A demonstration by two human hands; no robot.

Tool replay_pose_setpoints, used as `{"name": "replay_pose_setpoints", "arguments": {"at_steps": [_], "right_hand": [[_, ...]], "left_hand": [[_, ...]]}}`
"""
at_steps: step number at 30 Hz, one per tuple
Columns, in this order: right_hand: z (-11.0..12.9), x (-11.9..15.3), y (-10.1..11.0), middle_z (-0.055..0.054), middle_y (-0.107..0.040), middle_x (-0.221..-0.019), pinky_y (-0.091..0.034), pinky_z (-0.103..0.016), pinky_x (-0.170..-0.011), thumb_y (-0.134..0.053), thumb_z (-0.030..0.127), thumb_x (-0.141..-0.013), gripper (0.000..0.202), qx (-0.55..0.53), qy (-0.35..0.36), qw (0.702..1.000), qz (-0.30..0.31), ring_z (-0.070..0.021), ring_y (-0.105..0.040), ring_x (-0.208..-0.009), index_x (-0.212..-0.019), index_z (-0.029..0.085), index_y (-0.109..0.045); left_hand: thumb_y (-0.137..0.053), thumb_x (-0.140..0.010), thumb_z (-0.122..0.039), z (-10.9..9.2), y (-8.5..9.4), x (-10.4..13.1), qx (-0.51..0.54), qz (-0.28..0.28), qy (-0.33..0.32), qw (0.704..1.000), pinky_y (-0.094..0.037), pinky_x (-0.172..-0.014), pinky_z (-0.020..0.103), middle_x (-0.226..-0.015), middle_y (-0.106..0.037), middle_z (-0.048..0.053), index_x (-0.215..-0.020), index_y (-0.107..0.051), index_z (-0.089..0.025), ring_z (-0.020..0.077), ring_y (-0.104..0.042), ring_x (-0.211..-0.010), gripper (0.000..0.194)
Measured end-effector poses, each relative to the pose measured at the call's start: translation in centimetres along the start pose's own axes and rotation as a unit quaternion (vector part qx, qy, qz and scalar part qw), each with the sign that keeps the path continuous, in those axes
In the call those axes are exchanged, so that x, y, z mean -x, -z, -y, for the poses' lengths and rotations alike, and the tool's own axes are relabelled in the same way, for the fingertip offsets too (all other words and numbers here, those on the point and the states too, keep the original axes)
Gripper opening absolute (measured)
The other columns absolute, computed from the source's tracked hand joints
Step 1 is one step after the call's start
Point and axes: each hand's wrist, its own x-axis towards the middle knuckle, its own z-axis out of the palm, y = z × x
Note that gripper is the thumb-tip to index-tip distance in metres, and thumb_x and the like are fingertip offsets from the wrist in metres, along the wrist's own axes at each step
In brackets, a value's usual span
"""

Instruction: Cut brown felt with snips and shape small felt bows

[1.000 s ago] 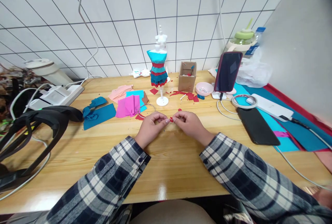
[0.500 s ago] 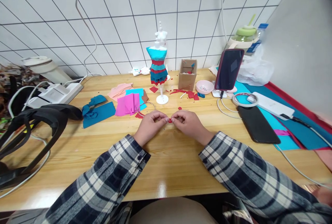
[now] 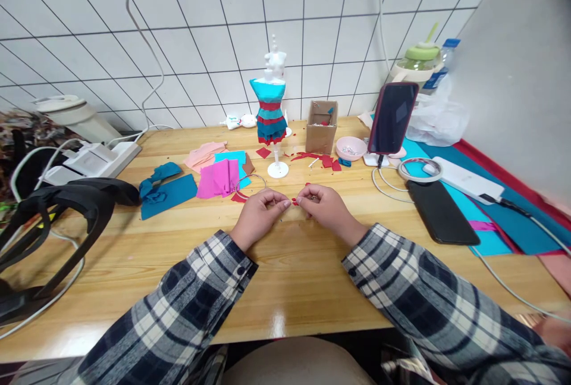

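Observation:
A tiny piece of red crepe paper (image 3: 294, 201) shows between my two hands, just above the wooden table. My right hand (image 3: 329, 211) pinches it between thumb and forefinger. Close by on the other side, my left hand (image 3: 262, 212) has its thumb and fingers pressed together at the piece's edge; what lies between them is too small to make out. Behind the hands stands a small white dress form (image 3: 275, 63) wearing a layered dress (image 3: 270, 110) in turquoise, red and dark teal.
Crumpled magenta paper (image 3: 219, 178) and a dark teal sheet (image 3: 172, 196) lie left. A cardboard box (image 3: 321, 136), pink bowl (image 3: 351, 149) and red scraps (image 3: 327, 162) sit behind. A propped phone (image 3: 393, 117) and a flat black phone (image 3: 442, 212) are right; a black headset (image 3: 84, 224) is far left.
The red piece has risen slightly and moved a little right. My left fingertips now sit slightly apart from it, and the right fingers have curled a bit. The whole view has shifted slightly.

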Motion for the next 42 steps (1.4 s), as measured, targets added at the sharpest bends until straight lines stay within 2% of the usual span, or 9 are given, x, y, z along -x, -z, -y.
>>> {"name": "replay_pose_setpoints", "arguments": {"at_steps": [4,9,14,19,24,28,42], "right_hand": [[-0.11,-0.05,0.06,0.001,-0.061,-0.064,-0.039,-0.023,-0.056,-0.060,0.031,-0.076,0.015,0.054,0.010,0.998,0.005,-0.0114,-0.054,-0.059,-0.074,0.018,-0.064],[-0.29,-0.09,-0.09,0.000,-0.064,-0.068,-0.041,-0.023,-0.058,-0.058,0.032,-0.079,0.016,0.014,0.033,0.999,0.015,-0.0116,-0.055,-0.062,-0.080,0.018,-0.066],[-0.41,-0.08,-0.33,-0.001,-0.065,-0.073,-0.043,-0.023,-0.058,-0.058,0.032,-0.079,0.016,-0.013,0.032,0.999,0.014,-0.0112,-0.055,-0.061,-0.080,0.017,-0.065],[-0.32,0.05,-0.26,0.000,-0.065,-0.078,-0.043,-0.023,-0.057,-0.061,0.029,-0.076,0.018,-0.009,0.042,0.999,-0.005,-0.0094,-0.053,-0.058,-0.089,0.018,-0.064],[-0.14,0.11,-0.11,0.001,-0.063,-0.070,-0.040,-0.022,-0.055,-0.060,0.028,-0.075,0.010,0.039,0.050,0.998,0.017,-0.0103,-0.053,-0.058,-0.078,0.018,-0.063],[0.04,0.19,-0.15,0.002,-0.061,-0.066,-0.039,-0.022,-0.053,-0.058,0.029,-0.075,0.011,0.043,0.033,0.998,0.037,-0.0104,-0.052,-0.057,-0.078,0.019,-0.060],[-0.12,0.10,-0.16,0.002,-0.059,-0.064,-0.040,-0.023,-0.056,-0.056,0.023,-0.071,0.004,0.051,0.042,0.997,0.026,-0.0110,-0.051,-0.057,-0.074,0.019,-0.057]], "left_hand": [[-0.062,-0.081,-0.039,-0.06,0.07,-0.06,-0.019,-0.003,0.008,1.000,-0.046,-0.070,0.030,-0.079,-0.067,0.005,-0.081,-0.069,-0.016,0.0181,-0.060,-0.075,0.023],[-0.063,-0.079,-0.039,-0.39,0.24,-0.04,-0.014,0.009,-0.016,1.000,-0.047,-0.078,0.032,-0.088,-0.070,0.007,-0.085,-0.071,-0.018,0.0207,-0.062,-0.086,0.023],[-0.064,-0.079,-0.039,-0.22,0.16,-0.05,-0.011,0.006,0.001,1.000,-0.047,-0.073,0.031,-0.082,-0.069,0.005,-0.079,-0.069,-0.018,0.0192,-0.062,-0.078,0.022],[-0.061,-0.081,-0.038,0.00,0.11,-0.12,-0.027,0.014,-0.019,0.999,-0.047,-0.072,0.030,-0.081,-0.068,0.004,-0.079,-0.067,-0.018,0.0186,-0.061,-0.078,0.020],[-0.061,-0.081,-0.037,-0.10,0.14,-0.15,-0.049,0.017,-0.036,0.998,-0.046,-0.072,0.030,-0.081,-0.067,0.005,-0.076,-0.066,-0.018,0.0188,-0.060,-0.079,0.020],[-0.061,-0.081,-0.036,-0.03,0.09,-0.16,-0.048,0.021,-0.036,0.998,-0.046,-0.073,0.031,-0.082,-0.067,0.005,-0.077,-0.066,-0.018,0.0192,-0.060,-0.080,0.019],[-0.060,-0.080,-0.033,-0.24,0.15,-0.05,-0.043,0.038,-0.039,0.998,-0.047,-0.076,0.032,-0.085,-0.067,0.005,-0.078,-0.066,-0.018,0.0193,-0.061,-0.082,0.016]]}}
